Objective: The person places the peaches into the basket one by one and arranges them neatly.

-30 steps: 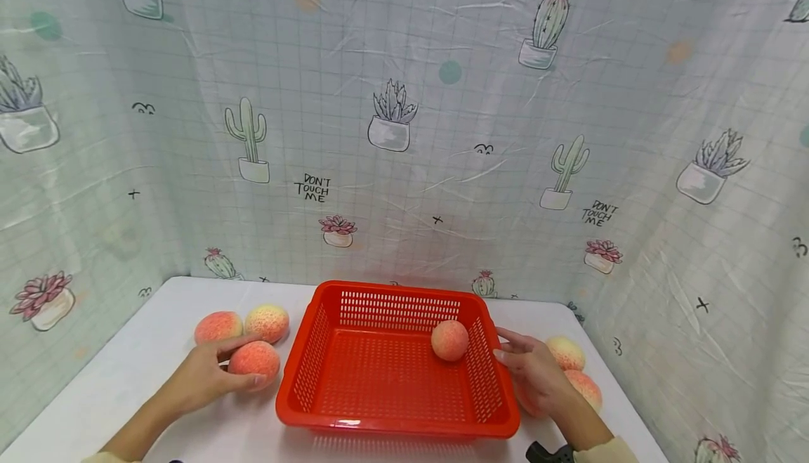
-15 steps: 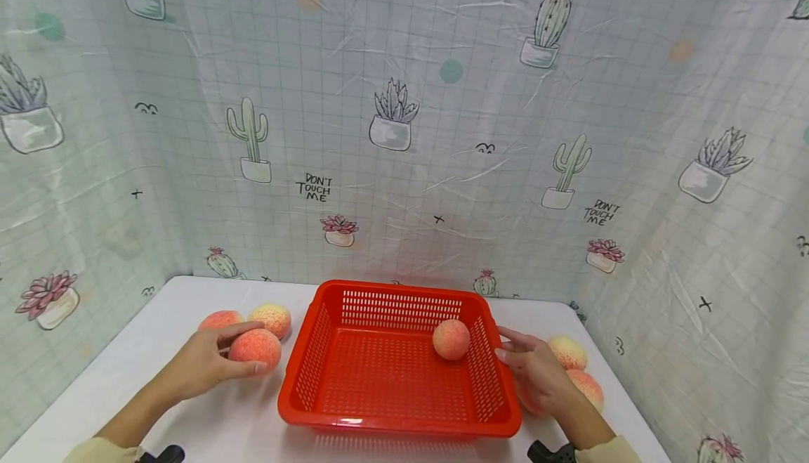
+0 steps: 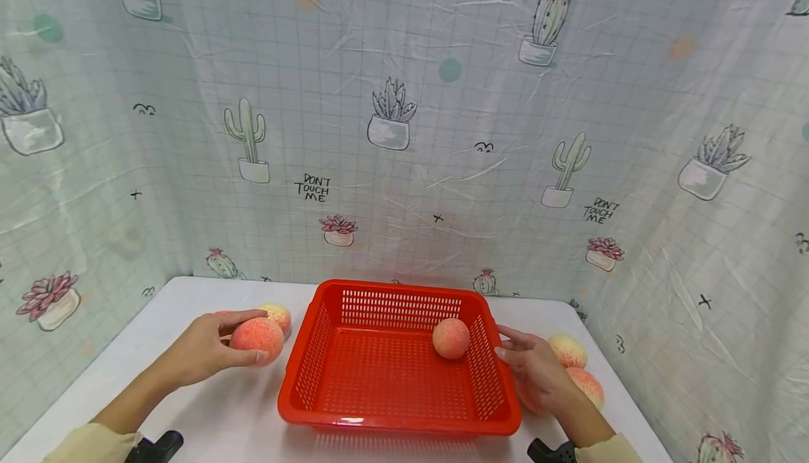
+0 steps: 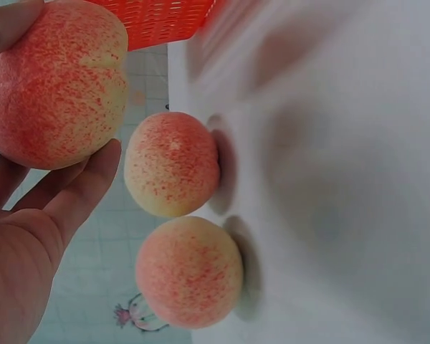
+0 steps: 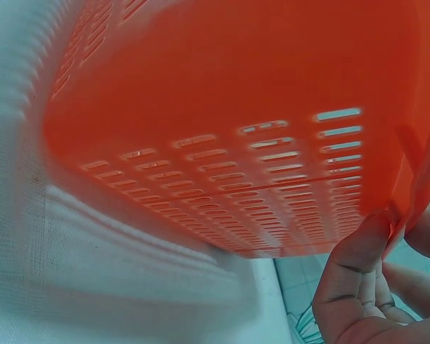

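My left hand (image 3: pixel 205 347) holds a red-and-yellow peach (image 3: pixel 259 341) between thumb and fingers. In the left wrist view the held peach (image 4: pixel 57 82) is raised off the white table, with two other peaches resting beyond it, one nearer (image 4: pixel 173 163) and one lower (image 4: pixel 190 272). A red slotted plastic basket (image 3: pixel 398 425) stands at the middle of the table, and a single peach (image 3: pixel 451 338) lies inside toward its back right. My right hand (image 3: pixel 537 372) pinches the basket's right rim; the right wrist view shows its fingers (image 5: pixel 355 269) on both sides of that edge.
Right of the basket lie a yellowish peach (image 3: pixel 567 350), a redder one (image 3: pixel 586 386) and another (image 3: pixel 529 398) partly hidden under my right hand. A cactus-print curtain (image 3: pixel 404 189) surrounds the back and sides of the white table (image 3: pixel 221 421).
The left hand has lifted its peach up off the table and now covers more of the peaches behind. My right hand stays on the basket rim.
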The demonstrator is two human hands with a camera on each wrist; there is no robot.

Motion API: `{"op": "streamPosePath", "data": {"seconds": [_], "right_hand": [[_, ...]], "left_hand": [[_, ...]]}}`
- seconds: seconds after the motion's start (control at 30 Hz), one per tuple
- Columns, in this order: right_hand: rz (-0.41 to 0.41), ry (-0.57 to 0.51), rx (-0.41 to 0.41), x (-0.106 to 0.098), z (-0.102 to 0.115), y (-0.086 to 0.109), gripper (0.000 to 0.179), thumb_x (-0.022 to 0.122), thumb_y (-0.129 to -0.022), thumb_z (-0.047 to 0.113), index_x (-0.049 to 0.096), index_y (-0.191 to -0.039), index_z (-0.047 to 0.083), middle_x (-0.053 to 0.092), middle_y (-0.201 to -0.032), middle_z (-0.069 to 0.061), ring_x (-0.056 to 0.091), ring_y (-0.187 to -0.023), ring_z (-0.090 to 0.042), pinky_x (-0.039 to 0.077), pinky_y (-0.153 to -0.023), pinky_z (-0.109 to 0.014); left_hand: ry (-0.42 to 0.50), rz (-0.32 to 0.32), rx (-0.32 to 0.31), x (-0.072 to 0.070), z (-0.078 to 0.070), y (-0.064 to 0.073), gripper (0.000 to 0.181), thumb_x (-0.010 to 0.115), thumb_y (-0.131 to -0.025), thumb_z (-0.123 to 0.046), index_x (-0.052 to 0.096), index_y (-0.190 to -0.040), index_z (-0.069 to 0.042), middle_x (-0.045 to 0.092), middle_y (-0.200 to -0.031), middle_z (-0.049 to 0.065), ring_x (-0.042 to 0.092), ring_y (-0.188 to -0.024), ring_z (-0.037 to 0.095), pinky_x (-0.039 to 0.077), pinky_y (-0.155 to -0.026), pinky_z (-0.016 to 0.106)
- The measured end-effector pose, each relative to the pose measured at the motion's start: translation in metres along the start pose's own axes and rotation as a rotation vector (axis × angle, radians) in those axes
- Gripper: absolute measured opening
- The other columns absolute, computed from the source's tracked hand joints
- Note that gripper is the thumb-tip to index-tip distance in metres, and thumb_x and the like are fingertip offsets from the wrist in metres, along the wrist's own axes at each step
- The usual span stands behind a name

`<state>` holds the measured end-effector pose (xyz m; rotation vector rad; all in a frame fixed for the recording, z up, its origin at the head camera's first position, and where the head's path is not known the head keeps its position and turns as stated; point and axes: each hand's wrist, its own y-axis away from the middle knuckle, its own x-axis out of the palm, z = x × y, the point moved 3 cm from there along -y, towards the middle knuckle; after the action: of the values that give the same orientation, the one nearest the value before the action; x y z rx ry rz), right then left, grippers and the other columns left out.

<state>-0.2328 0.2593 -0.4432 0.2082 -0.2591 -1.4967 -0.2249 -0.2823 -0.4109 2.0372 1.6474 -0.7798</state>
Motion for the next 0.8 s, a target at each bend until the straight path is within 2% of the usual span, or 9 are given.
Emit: {"op": "streamPosePath", "data": {"seconds": [0.23, 0.5, 0.8], "right_hand": [[0.004, 0.006, -0.007, 0.0, 0.0, 0.0, 0.065, 0.063, -0.101, 0.009, 0.038, -0.161, 0.01, 0.07, -0.12, -0.009, 0.069, -0.107, -0.02, 0.061, -0.098, -0.037], [-0.023, 0.001, 0.001, -0.001, 0.0, 0.001, 0.066, 0.067, -0.1, 0.011, 0.041, -0.161, 0.015, 0.069, -0.127, -0.01, 0.07, -0.109, -0.022, 0.061, -0.099, -0.039], [0.018, 0.007, -0.008, -0.001, 0.001, 0.0, 0.064, 0.062, -0.102, 0.009, 0.038, -0.161, 0.01, 0.069, -0.121, -0.009, 0.069, -0.106, -0.019, 0.062, -0.097, -0.036]], "left_hand": [[0.033, 0.02, 0.036, -0.006, -0.01, -0.003, 0.073, 0.087, -0.084, -0.032, 0.059, -0.146, -0.006, 0.069, -0.13, 0.019, 0.068, -0.103, 0.024, 0.063, -0.074, 0.027], [-0.016, 0.013, 0.084, -0.013, -0.025, -0.01, 0.072, 0.089, -0.082, -0.033, 0.062, -0.144, -0.006, 0.073, -0.123, 0.015, 0.069, -0.101, 0.023, 0.062, -0.072, 0.026], [-0.036, 0.022, 0.116, -0.014, -0.04, -0.017, 0.072, 0.09, -0.081, -0.031, 0.062, -0.143, -0.007, 0.075, -0.118, 0.013, 0.069, -0.099, 0.021, 0.06, -0.07, 0.026]]}}
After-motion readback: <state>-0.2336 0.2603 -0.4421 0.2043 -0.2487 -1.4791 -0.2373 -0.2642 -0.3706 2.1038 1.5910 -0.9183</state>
